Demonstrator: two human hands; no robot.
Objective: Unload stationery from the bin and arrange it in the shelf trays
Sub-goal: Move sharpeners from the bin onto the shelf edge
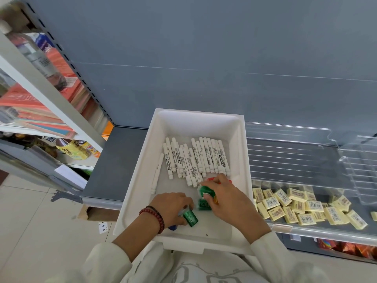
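Left hand [171,207]: being clamped round a small green plastic packet [190,217], apparently for unloading.
Right hand [226,199]: being closed on similar green packets [204,191].
White plastic bin [241,160]: being emptied.

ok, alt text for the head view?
Two hands reach into a white bin on a grey shelf: the left hand grips a green packet, the right hand holds small packets. White markers lie in the bin; yellow barcoded packs lie in the clear tray to its right.
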